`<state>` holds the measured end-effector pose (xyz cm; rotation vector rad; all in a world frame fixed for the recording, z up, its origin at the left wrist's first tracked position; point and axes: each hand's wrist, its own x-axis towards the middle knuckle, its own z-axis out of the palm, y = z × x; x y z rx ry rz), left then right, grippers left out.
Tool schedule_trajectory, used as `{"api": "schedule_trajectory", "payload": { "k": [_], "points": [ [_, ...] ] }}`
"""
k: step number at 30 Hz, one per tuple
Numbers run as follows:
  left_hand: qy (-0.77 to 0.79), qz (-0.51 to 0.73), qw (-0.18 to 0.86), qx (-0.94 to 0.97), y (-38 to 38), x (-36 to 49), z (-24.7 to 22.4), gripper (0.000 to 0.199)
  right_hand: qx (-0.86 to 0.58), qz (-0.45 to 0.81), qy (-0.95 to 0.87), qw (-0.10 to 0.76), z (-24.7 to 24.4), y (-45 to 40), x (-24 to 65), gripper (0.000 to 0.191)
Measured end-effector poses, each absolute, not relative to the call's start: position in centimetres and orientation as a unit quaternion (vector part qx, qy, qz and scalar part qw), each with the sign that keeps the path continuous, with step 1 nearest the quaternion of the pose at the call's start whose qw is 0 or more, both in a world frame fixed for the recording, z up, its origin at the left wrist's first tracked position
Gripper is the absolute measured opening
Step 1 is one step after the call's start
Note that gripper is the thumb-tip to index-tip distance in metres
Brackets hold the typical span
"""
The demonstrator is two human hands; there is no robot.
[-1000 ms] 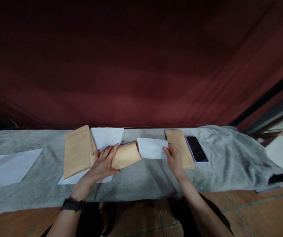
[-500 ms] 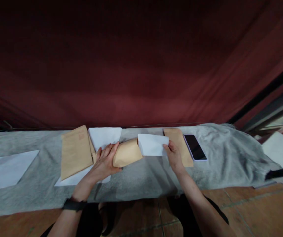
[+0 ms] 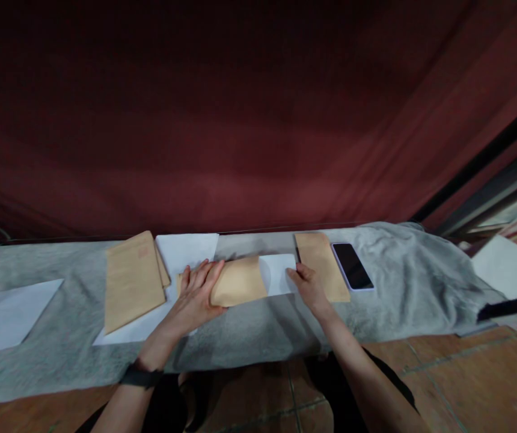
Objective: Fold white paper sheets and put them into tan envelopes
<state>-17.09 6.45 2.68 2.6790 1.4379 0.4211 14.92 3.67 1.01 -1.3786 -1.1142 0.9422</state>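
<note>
A brown envelope (image 3: 240, 281) lies across the middle of the grey cloth, its open end to the right. My left hand (image 3: 199, 294) rests on its left part with fingers spread. A folded white paper (image 3: 278, 274) sticks out of the envelope's right end; how far it reaches inside is hidden. My right hand (image 3: 310, 288) pinches the paper's right edge between thumb and fingers. Just beyond that hand lies another brown envelope (image 3: 324, 264).
A phone (image 3: 353, 266) lies right of the second envelope. On the left, brown envelopes (image 3: 132, 282) overlap white sheets (image 3: 186, 249). Another white sheet (image 3: 6, 316) is at the far left. A red curtain (image 3: 258, 120) hangs behind the grey cloth (image 3: 412, 288).
My right hand has moved the white paper left, and less of it shows outside the envelope. The envelope lies flatter. My left hand stays on it.
</note>
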Motion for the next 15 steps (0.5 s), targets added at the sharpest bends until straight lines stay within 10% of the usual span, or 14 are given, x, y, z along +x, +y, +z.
{"api": "schedule_trajectory", "payload": {
  "k": [15],
  "points": [
    [0.43, 0.143, 0.052, 0.89, 5.5, -13.1, 2.0, 0.113, -0.528, 0.49, -0.407, 0.562, 0.0, 2.8, 10.6, 0.038]
  ]
}}
